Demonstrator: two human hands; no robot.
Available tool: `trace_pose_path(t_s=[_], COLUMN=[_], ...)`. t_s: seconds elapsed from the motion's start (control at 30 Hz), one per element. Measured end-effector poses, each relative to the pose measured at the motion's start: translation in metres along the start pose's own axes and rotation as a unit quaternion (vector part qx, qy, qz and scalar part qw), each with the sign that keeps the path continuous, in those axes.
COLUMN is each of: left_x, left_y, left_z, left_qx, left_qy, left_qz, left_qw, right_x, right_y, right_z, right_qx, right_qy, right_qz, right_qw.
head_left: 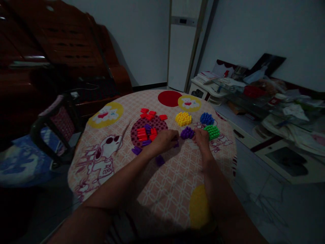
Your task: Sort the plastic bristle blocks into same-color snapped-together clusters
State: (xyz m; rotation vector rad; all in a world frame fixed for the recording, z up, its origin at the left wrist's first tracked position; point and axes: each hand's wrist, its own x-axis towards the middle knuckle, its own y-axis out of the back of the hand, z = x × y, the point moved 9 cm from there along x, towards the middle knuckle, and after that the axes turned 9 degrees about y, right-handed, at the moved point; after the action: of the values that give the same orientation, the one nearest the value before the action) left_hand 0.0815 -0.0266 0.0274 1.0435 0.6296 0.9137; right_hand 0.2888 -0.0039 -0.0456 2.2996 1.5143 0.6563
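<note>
My left hand [166,139] is over the middle of the round table, its fingers closed on a small purple plastic block [175,143], mostly hidden below them. My right hand [201,137] has its fingers bent in at the right side of a cluster of purple knobbed blocks [187,133], gripping its edge. Just beyond that hand lies a green knobbed cluster [212,132]. Loose red blocks [141,134] and purple blocks [136,150] are scattered left of my left hand. One purple block [159,160] rests beneath my left forearm.
A yellow cluster [183,119] and a blue cluster [207,118] sit farther back on the patterned tablecloth [162,189]. To the left stand a chair [54,125] and a wooden sofa [71,44]. A cluttered low cabinet [281,159] runs along the right wall.
</note>
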Motion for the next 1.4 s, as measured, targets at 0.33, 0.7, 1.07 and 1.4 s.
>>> trace_pose_path(t_s=[0.33, 0.7, 1.07, 1.4], left_x=[0.032, 0.038, 0.023, 0.028], left_y=[-0.027, -0.036, 0.054, 0.034], left_z=[0.048, 0.050, -0.103, -0.169], left_qx=[0.018, 0.009, 0.025, 0.042], left_qy=[-0.030, -0.021, 0.198, 0.176], left_qz=[0.079, 0.067, 0.166, 0.037], left_qw=[0.996, 0.998, 0.966, 0.983], right_x=[0.003, 0.001, 0.001, -0.001], right_y=[0.006, 0.009, 0.000, 0.000], right_z=[-0.010, -0.014, 0.003, 0.001], right_qx=[-0.062, -0.075, -0.014, -0.002], right_qy=[0.054, 0.072, 0.011, 0.010], right_qz=[0.020, 0.028, 0.000, 0.002], right_qw=[0.996, 0.994, 1.000, 1.000])
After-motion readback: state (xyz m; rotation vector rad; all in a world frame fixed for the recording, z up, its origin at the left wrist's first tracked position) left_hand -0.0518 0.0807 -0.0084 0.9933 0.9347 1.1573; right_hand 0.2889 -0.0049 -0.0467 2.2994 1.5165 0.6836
